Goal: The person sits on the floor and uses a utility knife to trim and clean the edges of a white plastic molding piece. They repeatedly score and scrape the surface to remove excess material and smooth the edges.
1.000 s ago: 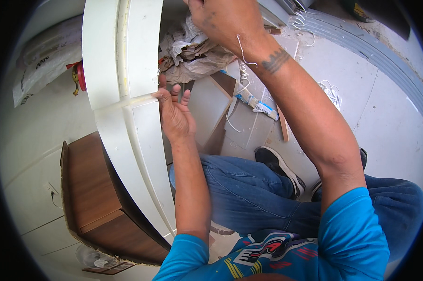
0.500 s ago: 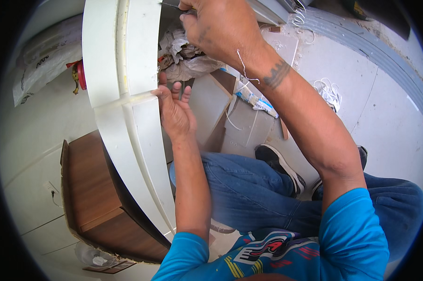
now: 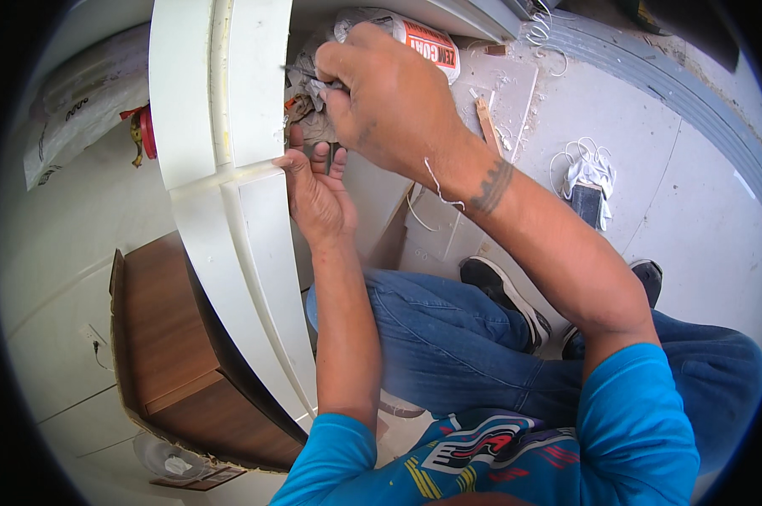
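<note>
A long white panel (image 3: 263,228) with lengthwise grooves and a cross groove stands upright before me. My left hand (image 3: 320,198) is at its right edge, thumb on the edge by the cross groove and fingers curled, gripping it. Farther up, my right hand (image 3: 389,93) is closed around a slim dark tool (image 3: 295,69), most of which the fingers cover. The tool's thin tip reaches the panel's edge; its exact kind is hidden. Small white shreds cling to the edge just below the tip. A white thread (image 3: 438,185) hangs on my right wrist.
A brown wooden cabinet (image 3: 166,320) stands left of the panel. Behind my hands lie crumpled wrapping and a white-and-orange package (image 3: 427,46). On the floor to the right are a wood strip (image 3: 488,126), scraps and a sanding block (image 3: 589,204) with white cloth and string.
My right hand has come down along the panel's edge toward my left hand with the tool in it, uncovering the package behind. The left hand stays in place.
</note>
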`<state>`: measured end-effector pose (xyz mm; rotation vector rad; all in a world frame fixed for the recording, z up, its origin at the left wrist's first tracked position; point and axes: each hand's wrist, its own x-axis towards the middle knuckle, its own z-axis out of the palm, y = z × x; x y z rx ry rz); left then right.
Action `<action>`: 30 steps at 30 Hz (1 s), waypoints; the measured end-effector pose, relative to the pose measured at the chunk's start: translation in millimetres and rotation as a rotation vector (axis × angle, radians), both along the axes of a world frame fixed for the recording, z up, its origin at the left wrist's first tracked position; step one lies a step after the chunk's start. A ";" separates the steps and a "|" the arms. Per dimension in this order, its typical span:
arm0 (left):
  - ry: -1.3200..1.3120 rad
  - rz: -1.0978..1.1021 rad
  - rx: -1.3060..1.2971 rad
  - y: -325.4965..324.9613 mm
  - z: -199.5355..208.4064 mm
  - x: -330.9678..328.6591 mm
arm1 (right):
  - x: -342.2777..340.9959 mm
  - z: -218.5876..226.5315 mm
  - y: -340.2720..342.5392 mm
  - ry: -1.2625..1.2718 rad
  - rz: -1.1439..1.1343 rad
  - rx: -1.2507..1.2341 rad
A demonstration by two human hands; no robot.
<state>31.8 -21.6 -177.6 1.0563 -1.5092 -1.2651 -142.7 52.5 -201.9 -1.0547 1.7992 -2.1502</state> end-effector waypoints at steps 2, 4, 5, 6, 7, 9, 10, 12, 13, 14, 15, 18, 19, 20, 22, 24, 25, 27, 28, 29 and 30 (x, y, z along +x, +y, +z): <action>0.016 0.001 0.001 0.0 -0.2 -0.6 | 5.6 1.3 3.6 -0.008 0.017 0.003; 0.040 -0.021 0.008 -0.8 -2.1 -1.2 | 10.0 2.0 6.1 -0.010 0.026 -0.018; 0.056 -0.042 0.013 -2.2 -3.6 -1.8 | 12.1 1.9 7.9 -0.020 0.033 -0.015; 0.072 -0.061 0.015 -3.1 -3.4 -1.5 | 14.4 3.0 9.6 -0.030 0.042 -0.015; 0.079 -0.055 0.018 -3.2 -3.7 -0.6 | 16.6 4.1 11.2 -0.041 0.051 -0.015; 0.095 -0.046 0.024 -4.0 -6.0 1.3 | 19.7 5.7 13.8 -0.048 0.080 0.003; 0.091 -0.046 0.012 -5.8 -6.9 2.1 | 21.0 6.1 15.0 -0.051 0.093 0.013; 0.083 -0.046 -0.012 -9.6 -7.9 3.2 | 24.6 6.1 17.6 -0.062 0.125 0.019; 0.092 -0.059 -0.013 -10.2 -8.7 3.3 | 26.7 5.9 18.5 -0.069 0.141 0.022; 0.102 -0.072 -0.014 -10.5 -9.6 3.2 | 29.2 5.3 18.8 -0.074 0.151 0.016; 0.112 -0.086 -0.013 -10.5 -10.5 2.7 | 31.9 3.6 18.8 -0.078 0.159 0.011; 0.097 -0.096 -0.016 -9.0 -9.2 3.4 | 39.5 2.7 20.1 -0.080 0.172 0.017; 0.102 -0.116 0.032 -14.1 -10.0 11.2 | 42.8 4.0 21.3 -0.079 0.177 0.020; 0.107 -0.136 0.081 -24.1 -12.2 23.5 | 46.1 5.8 23.5 -0.082 0.186 0.013; 0.080 -0.141 0.080 -21.7 -10.8 15.7 | 47.8 6.0 27.4 -0.084 0.190 0.007; 0.008 -0.094 -0.031 -11.7 -11.0 7.5 | 51.5 4.4 27.9 -0.086 0.193 0.001; 0.025 -0.119 -0.060 -11.7 -12.8 8.1 | 53.6 3.6 28.0 -0.087 0.196 -0.003; 0.059 -0.157 -0.077 -15.9 -17.7 11.4 | 55.4 2.6 28.7 -0.065 0.209 0.006; 0.076 -0.169 -0.065 -18.4 -19.3 13.8 | 56.3 2.5 29.1 -0.054 0.215 0.011; 0.091 -0.168 -0.009 -23.1 -19.5 18.6 | 58.3 2.6 30.0 -0.049 0.211 0.009; 0.108 -0.167 0.047 -28.6 -19.1 23.3 | 60.6 2.9 31.4 -0.045 0.205 0.008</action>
